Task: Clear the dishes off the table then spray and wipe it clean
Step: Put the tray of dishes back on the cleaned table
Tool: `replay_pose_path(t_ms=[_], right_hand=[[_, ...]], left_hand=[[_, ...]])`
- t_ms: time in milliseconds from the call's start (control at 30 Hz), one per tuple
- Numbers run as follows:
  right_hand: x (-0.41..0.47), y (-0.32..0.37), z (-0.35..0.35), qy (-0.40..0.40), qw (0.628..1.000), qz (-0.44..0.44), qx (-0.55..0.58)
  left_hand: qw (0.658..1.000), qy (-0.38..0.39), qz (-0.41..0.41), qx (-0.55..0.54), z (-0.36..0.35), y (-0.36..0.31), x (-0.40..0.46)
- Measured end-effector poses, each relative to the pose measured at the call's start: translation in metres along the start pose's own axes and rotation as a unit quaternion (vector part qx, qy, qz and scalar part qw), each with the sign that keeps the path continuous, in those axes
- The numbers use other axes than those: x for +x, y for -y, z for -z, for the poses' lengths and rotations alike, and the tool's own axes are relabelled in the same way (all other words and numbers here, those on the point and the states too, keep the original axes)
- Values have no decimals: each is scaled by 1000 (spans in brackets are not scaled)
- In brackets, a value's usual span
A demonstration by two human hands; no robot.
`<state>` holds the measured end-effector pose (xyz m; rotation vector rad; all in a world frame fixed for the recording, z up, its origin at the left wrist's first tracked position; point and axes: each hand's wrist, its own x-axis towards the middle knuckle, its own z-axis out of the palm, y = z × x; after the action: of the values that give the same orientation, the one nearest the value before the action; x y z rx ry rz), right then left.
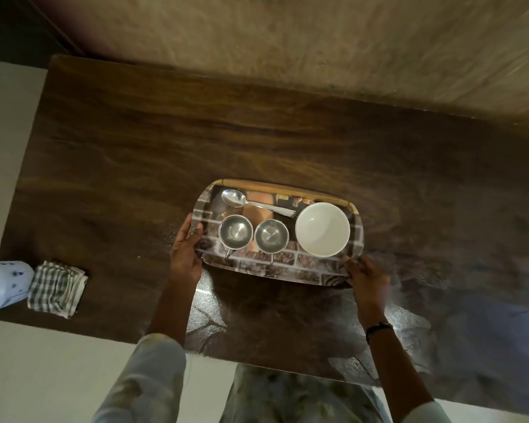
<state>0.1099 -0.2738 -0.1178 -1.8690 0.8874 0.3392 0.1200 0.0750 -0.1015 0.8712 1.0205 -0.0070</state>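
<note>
Four dishes gathered on one tray, none yet off the table. At far left, by the table's edge: white plastic spray bottle (3, 285), only partly in view, and just beside it a folded green-and-white checked cloth (56, 289), both untouched. Dark wood-grain table (135, 148) otherwise bare to the left and beyond the tray. Left hand (186, 251) closed on the left rim of the oval brick-patterned tray (248, 265), thumb over the edge. On the tray, from left: steel spoon (251, 203) lying along the far side, two small steel cups with handles (235, 232) (271, 235) side by side, then a round white bowl (322, 229), empty. Right hand (367, 277) gripping the near right corner, slightly blurred. Whether the tray is lifted or resting flat: cannot tell. Judged progress: collecting done, carrying away in hand. Left to do: remove tray, spray, wipe.
</note>
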Motion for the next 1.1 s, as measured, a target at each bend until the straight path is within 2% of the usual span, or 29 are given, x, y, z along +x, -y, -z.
replay_pose_path(t_ms=[233,433,633,800,933,1100], right_hand=[[1,2,0,6,1000,21,3],[2,-3,-1,-2,999,-3,46],[0,8,-2,8,1000,-21,13],[9,9,4,30,998,-62,7],[-8,21,19,2,1000,-24,-15],[-60,34,47,0,998,36,60]], left_hand=[[1000,-4,-2,15,1,1,0],[1000,8,-19,12,2,5,1],[998,6,-42,51,-1,-1,-6],[995,-61,-39,72,2,-7,-23],[993,-87,-46,71,15,-4,-62],[995,-99,-19,13,58,14,-120]])
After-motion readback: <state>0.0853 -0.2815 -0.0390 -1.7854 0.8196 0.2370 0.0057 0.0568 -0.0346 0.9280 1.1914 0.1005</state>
